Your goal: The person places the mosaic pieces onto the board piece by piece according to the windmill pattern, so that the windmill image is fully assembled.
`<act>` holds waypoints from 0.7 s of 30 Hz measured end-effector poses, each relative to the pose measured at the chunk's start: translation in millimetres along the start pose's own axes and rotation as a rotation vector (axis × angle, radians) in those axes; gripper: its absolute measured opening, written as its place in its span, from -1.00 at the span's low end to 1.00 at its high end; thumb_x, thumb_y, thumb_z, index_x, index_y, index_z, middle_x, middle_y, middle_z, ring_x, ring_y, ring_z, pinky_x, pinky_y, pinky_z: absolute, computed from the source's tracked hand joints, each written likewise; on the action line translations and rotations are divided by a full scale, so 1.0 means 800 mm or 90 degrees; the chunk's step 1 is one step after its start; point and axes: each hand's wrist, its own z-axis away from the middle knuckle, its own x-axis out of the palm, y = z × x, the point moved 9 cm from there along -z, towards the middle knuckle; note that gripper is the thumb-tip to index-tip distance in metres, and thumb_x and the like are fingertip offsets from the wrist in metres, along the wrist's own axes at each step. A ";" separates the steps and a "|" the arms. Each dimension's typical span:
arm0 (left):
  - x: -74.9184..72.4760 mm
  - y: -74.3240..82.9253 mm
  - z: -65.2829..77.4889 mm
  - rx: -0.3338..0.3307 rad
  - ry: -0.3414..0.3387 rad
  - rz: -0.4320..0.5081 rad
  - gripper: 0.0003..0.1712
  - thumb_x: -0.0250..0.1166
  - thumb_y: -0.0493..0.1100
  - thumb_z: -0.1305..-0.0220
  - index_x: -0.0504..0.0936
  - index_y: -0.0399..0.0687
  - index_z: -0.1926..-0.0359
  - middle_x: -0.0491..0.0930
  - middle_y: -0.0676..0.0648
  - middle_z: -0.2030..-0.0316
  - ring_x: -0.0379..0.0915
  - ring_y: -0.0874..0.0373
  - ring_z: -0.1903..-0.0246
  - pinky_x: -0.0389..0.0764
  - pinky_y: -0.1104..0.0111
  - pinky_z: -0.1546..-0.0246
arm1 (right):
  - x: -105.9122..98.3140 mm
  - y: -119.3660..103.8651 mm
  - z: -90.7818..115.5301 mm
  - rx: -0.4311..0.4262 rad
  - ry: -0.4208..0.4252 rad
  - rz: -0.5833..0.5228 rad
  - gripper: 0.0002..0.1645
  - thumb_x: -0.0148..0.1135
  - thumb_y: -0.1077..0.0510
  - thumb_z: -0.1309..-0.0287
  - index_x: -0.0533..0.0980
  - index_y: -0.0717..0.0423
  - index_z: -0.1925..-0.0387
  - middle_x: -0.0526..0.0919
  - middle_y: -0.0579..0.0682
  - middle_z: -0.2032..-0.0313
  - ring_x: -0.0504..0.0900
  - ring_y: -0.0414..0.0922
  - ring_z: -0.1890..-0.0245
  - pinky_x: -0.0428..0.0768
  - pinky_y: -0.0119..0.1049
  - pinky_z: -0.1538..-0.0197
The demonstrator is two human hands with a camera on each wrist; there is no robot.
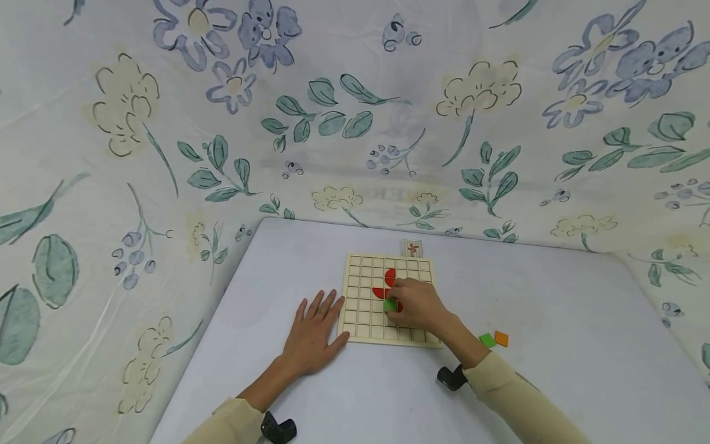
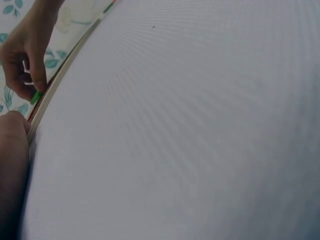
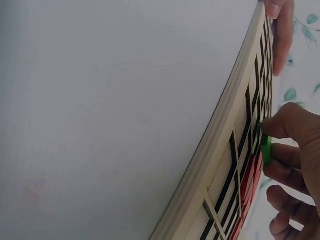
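A square wooden grid board (image 1: 363,314) lies on the white table. Several red pieces (image 1: 391,274) sit in its middle cells, some with rounded edges. My right hand (image 1: 418,303) is over the board and pinches a small green square tile (image 1: 391,306) between thumb and fingers. In the right wrist view the green tile (image 3: 266,149) stands tilted, close over the cells beside red pieces (image 3: 247,185). My left hand (image 1: 313,336) lies flat with fingers spread, its fingertips at the board's left edge.
Right of the board lie a green tile (image 1: 487,340) and an orange tile (image 1: 501,338). A small printed card (image 1: 412,248) with a red pinwheel figure is behind the board. Floral cloth (image 1: 333,166) hangs behind the table (image 1: 532,296).
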 end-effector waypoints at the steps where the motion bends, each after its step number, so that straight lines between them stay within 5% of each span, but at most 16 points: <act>1: 0.000 0.000 0.000 -0.001 -0.002 -0.002 -0.16 0.00 0.31 -0.38 0.18 -0.05 -0.51 0.09 -0.12 -0.48 -0.13 -0.12 -0.47 -0.09 -0.12 -0.38 | 0.002 0.000 -0.001 -0.002 -0.003 0.004 -0.80 0.45 0.05 0.12 0.72 -0.04 0.35 0.53 -0.23 0.43 0.38 -0.28 0.48 0.39 -0.45 0.49; 21: 0.003 -0.002 0.001 0.003 0.003 -0.004 -0.15 -0.04 0.33 -0.38 0.16 -0.04 -0.51 0.08 -0.12 -0.49 -0.15 -0.12 -0.48 -0.11 -0.13 -0.38 | 0.010 0.006 0.000 0.085 -0.071 -0.083 -0.81 0.53 0.11 -0.01 0.75 -0.05 0.27 0.60 -0.25 0.37 0.47 -0.29 0.41 0.51 -0.39 0.35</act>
